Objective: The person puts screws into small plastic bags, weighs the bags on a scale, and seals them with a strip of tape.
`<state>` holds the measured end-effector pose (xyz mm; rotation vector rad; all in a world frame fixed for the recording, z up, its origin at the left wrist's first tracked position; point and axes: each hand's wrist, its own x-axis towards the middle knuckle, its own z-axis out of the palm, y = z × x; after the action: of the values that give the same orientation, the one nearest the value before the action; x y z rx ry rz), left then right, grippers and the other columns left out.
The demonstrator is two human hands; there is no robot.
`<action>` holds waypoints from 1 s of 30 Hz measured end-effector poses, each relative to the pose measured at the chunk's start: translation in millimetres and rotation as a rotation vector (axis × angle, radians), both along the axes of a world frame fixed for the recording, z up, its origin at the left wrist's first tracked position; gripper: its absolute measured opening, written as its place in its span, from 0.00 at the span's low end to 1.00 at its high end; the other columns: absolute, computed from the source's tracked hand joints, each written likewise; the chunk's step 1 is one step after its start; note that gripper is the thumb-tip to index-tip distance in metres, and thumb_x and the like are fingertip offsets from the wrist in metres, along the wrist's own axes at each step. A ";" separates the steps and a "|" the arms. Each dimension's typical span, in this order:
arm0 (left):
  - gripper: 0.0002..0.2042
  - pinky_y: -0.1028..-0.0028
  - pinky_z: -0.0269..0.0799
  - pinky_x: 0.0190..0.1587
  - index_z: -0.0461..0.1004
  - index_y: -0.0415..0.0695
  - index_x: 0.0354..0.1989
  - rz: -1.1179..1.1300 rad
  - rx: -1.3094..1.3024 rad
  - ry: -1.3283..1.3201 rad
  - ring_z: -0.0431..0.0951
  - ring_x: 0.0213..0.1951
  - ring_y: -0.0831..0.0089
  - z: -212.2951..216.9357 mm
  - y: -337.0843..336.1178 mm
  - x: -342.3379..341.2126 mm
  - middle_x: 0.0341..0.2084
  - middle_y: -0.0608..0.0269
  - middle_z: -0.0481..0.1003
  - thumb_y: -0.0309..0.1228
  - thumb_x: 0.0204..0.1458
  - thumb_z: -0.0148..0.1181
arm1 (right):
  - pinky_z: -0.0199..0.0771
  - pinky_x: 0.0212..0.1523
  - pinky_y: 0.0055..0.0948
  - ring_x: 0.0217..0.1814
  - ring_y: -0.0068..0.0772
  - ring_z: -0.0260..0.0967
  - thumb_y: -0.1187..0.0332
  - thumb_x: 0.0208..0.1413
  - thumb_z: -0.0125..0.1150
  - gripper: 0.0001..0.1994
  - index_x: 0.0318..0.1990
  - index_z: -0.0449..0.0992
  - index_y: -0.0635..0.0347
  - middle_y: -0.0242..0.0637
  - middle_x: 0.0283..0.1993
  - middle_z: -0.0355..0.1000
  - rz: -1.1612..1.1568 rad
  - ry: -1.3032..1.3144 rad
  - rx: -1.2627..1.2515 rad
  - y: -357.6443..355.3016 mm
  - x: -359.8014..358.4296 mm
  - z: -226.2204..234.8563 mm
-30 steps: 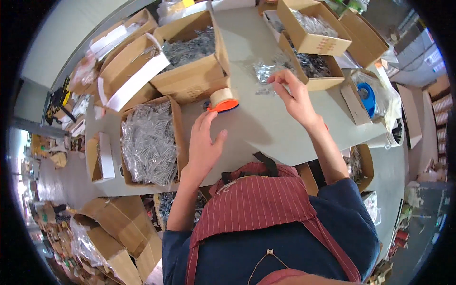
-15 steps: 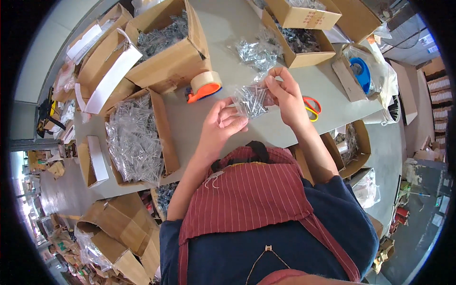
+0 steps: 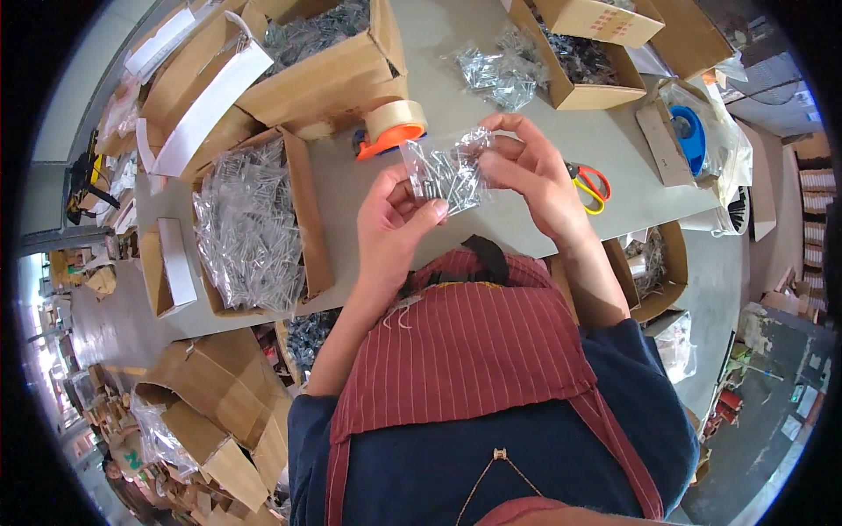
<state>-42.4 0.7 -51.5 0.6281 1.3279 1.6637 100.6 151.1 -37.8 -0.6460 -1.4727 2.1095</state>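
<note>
Between my two hands hangs a small clear plastic bag (image 3: 449,175) filled with silvery screws. My left hand (image 3: 392,221) pinches its lower left side, thumb lying over the front. At the bag's upper right edge, the fingers of my right hand (image 3: 529,172) are closed on the plastic. Just beyond the left hand stands a tape dispenser (image 3: 392,131) with an orange part and a tan roll. Scissors (image 3: 595,188) with red and yellow handles lie to the right of my right hand.
An open carton (image 3: 303,223) of similar filled bags stands at left, with a larger carton (image 3: 333,79) of metal parts behind it. Several loose bags (image 3: 504,74) lie at the far side, beside another carton (image 3: 601,96). A blue tape dispenser (image 3: 690,140) sits in a box at right.
The bag is now spread flatter and more upright, facing me more fully. My left hand has shifted slightly left along with it. The whole view has also moved a little.
</note>
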 end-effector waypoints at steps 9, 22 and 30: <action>0.18 0.75 0.74 0.41 0.72 0.34 0.52 0.033 -0.004 -0.051 0.76 0.38 0.77 10.0 -4.8 -4.8 0.40 0.61 0.76 0.19 0.52 0.61 | 0.72 0.53 0.27 0.52 0.28 0.73 0.81 0.53 0.62 0.28 0.62 0.60 0.66 0.40 0.50 0.75 0.100 0.015 -0.022 -7.9 2.2 8.8; 0.22 0.71 0.77 0.40 0.70 0.30 0.57 -0.022 0.048 -0.081 0.78 0.37 0.72 15.8 -8.4 -11.7 0.39 0.56 0.78 0.19 0.51 0.62 | 0.72 0.52 0.26 0.50 0.28 0.74 0.81 0.54 0.62 0.26 0.60 0.62 0.64 0.41 0.49 0.76 0.066 0.013 -0.008 -4.1 2.6 8.2; 0.22 0.69 0.78 0.40 0.70 0.31 0.57 -0.039 0.062 -0.109 0.79 0.38 0.70 17.5 -9.4 -13.8 0.40 0.54 0.79 0.19 0.51 0.61 | 0.72 0.53 0.26 0.51 0.29 0.74 0.81 0.54 0.61 0.25 0.60 0.62 0.65 0.42 0.50 0.75 0.055 0.054 -0.055 -2.9 1.5 10.8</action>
<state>-56.1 -8.6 -34.0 0.5870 1.1830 1.6893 102.1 148.1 -27.1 -0.5696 -1.4228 2.1985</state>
